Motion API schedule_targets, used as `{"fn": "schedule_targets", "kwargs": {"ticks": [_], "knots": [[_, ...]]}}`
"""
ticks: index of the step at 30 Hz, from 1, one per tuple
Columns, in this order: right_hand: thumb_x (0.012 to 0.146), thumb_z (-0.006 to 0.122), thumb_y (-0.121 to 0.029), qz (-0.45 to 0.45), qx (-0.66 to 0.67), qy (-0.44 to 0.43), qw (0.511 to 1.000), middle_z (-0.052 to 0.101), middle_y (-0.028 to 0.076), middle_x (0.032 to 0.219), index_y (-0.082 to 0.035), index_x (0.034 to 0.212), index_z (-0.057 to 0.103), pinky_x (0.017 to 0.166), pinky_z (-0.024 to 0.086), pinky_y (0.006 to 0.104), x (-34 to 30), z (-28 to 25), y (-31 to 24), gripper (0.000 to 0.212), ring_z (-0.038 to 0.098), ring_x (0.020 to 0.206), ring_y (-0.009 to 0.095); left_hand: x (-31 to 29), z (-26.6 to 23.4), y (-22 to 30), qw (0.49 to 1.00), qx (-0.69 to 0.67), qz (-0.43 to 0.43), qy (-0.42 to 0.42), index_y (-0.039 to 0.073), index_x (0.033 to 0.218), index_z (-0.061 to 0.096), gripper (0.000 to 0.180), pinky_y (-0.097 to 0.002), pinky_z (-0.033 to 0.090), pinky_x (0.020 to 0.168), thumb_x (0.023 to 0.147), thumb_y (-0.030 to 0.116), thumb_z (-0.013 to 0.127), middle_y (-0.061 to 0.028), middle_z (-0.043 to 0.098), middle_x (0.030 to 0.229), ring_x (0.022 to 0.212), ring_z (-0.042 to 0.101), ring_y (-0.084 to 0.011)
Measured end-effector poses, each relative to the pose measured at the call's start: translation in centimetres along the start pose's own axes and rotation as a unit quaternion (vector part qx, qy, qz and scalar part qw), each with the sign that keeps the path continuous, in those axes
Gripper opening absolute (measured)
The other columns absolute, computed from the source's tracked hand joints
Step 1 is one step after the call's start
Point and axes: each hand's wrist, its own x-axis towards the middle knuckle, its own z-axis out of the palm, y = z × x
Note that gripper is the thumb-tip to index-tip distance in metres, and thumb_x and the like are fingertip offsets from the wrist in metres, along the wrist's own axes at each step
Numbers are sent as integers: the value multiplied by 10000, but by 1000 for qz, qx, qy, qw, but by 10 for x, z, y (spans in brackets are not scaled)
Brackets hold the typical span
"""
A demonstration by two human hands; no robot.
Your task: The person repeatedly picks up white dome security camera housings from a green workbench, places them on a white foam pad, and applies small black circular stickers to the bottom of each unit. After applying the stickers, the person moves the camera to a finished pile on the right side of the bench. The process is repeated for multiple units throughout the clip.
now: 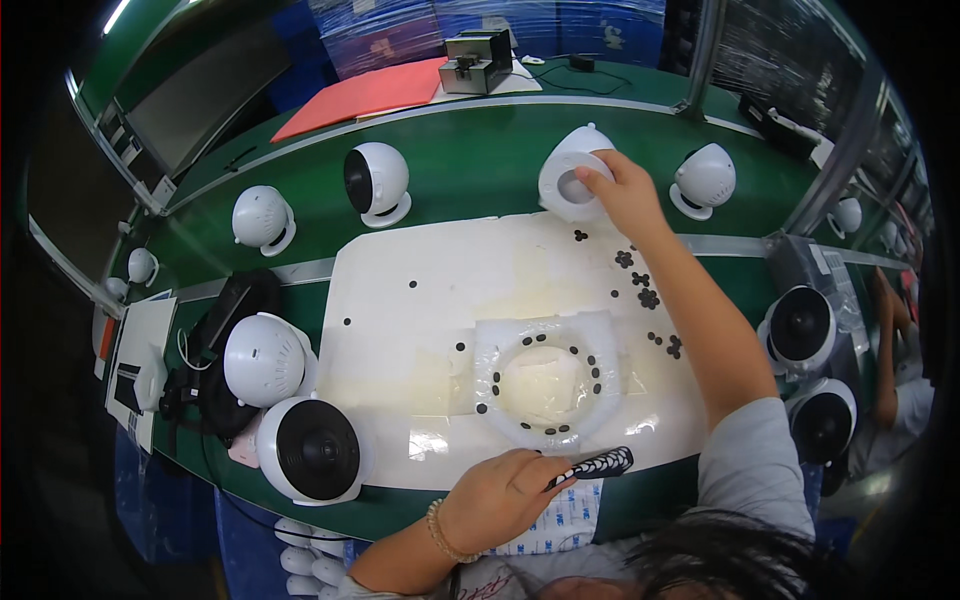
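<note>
The round housing [572, 180] under the right hand [625, 195] looks like smooth white plastic with a soft sheen. The strip [597, 464] in the left hand [500, 498] is black, dotted white, and looks matt. A pale mat [400, 300] on the bench [470, 160] looks slightly glossy and stained; the bench itself is matt green. The small discs [646, 298] near the mat's right edge look like dull black rubber or foam.
</note>
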Motion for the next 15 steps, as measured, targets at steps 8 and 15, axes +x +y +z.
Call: {"fn": "schedule_targets", "kwargs": {"ticks": [8, 15], "knots": [[867, 522, -253, 248, 330, -241, 878, 583, 61, 768, -4, 1040, 456, 453, 488, 235, -124, -40, -95, 310, 586, 583, 111, -9, -2, -1, 997, -1, -21, 75, 40, 780, 542, 199, -309, 388, 416, 682, 92, 707, -70, 526, 584, 449, 493, -224], [835, 578, -235, 108, 101, -204, 968, 581, 88, 823, -11, 1009, 476, 575, 465, 282, -160, -62, -89, 301, 590, 701, 157, -8, 0, -2, 985, -69, -81, 133, 23, 738, 557, 186, -261, 386, 414, 701, 106, 719, -85, 566, 583, 443, 520, -177]]}}
